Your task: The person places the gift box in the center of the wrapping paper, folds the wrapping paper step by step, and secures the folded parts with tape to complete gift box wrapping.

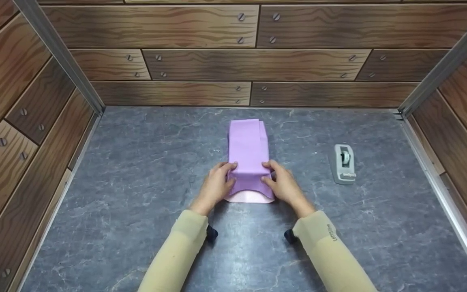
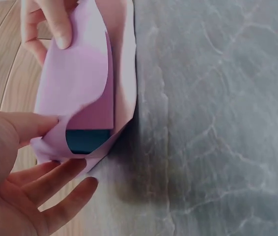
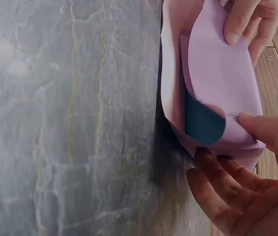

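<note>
A long box wrapped in purple paper (image 1: pixel 249 146) lies in the middle of the table, its unsealed end facing me. Inside that end a dark teal face of the box (image 2: pixel 87 141) shows between the paper flaps; the rest of it is covered. My left hand (image 1: pixel 216 184) pinches the left side of the open end, thumb on one face and fingers round the edge. On the opposite side my right hand (image 1: pixel 284 182) pinches the paper likewise. A pale pink inner flap (image 1: pixel 249 197) sticks out below, towards me.
A grey tape dispenser (image 1: pixel 343 164) with a roll in it stands to the right of the package. The grey marbled tabletop (image 1: pixel 144 162) is bounded by wood-patterned walls (image 1: pixel 201 65) at the back and both sides, with metal rails (image 1: pixel 444 194) along the side edges.
</note>
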